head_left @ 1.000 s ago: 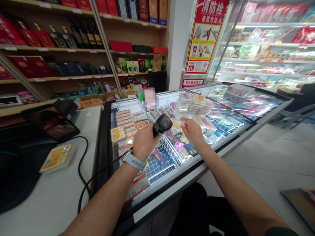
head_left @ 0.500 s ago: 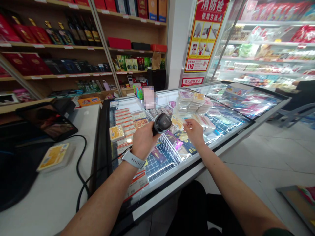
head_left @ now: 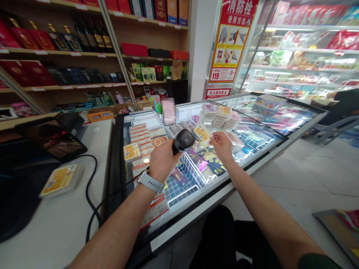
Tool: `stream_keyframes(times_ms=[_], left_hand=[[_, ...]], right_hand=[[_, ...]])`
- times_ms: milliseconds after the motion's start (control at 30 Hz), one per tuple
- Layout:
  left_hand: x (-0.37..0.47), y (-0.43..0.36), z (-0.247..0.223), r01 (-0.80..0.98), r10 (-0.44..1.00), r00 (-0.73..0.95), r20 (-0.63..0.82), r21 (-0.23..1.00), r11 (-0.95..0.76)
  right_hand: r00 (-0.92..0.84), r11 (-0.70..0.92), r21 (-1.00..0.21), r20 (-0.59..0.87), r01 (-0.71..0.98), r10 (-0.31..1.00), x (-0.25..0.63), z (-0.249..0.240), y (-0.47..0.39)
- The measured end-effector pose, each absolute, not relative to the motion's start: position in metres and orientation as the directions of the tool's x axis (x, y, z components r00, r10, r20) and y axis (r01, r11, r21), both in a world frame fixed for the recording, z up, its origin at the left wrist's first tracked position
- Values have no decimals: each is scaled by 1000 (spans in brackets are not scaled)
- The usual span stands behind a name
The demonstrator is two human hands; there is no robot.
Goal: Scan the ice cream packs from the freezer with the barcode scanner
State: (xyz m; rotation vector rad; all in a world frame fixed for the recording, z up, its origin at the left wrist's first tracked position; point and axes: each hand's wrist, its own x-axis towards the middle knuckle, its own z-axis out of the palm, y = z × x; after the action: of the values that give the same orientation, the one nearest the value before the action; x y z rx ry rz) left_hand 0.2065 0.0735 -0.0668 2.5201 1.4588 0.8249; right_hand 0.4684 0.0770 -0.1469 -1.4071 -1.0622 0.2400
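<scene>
My left hand (head_left: 164, 158) is wrapped round a black handheld scanner (head_left: 184, 141), held above the glass top of a freezer. To its right, my right hand (head_left: 221, 145) pinches the edge of a yellow-labelled pack (head_left: 202, 133), tilted near the scanner's head. Behind that pack stand stacks of similar flat packs (head_left: 221, 114) on the glass. One yellow-labelled pack (head_left: 132, 151) lies at the freezer's left side, and another clear box with a yellow label (head_left: 59, 180) rests on the white counter.
A tablet (head_left: 50, 138) leans on the counter (head_left: 92, 144) at the left, with a black cable beside it. The freezer's front rail (head_left: 193, 220) crosses before me. Shelves of bottles and boxes stand behind. At the far right a person's dark sleeve (head_left: 343, 106) shows.
The yellow-labelled pack in my right hand has turned so that its label shows more clearly. Both hands stay in nearly the same places, and the view has shifted slightly.
</scene>
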Motion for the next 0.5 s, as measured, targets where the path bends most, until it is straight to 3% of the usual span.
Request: stream_keyframes(times_ms=[200,500], left_hand=[[207,73,-66,772,837,386,387,362,-523],[206,74,-67,748,806,413,424,346,-566]], right_hand=[[528,240,-913,390,331,754,468,-127,91],[563,265,-909,409,322,718,458,-131,108]])
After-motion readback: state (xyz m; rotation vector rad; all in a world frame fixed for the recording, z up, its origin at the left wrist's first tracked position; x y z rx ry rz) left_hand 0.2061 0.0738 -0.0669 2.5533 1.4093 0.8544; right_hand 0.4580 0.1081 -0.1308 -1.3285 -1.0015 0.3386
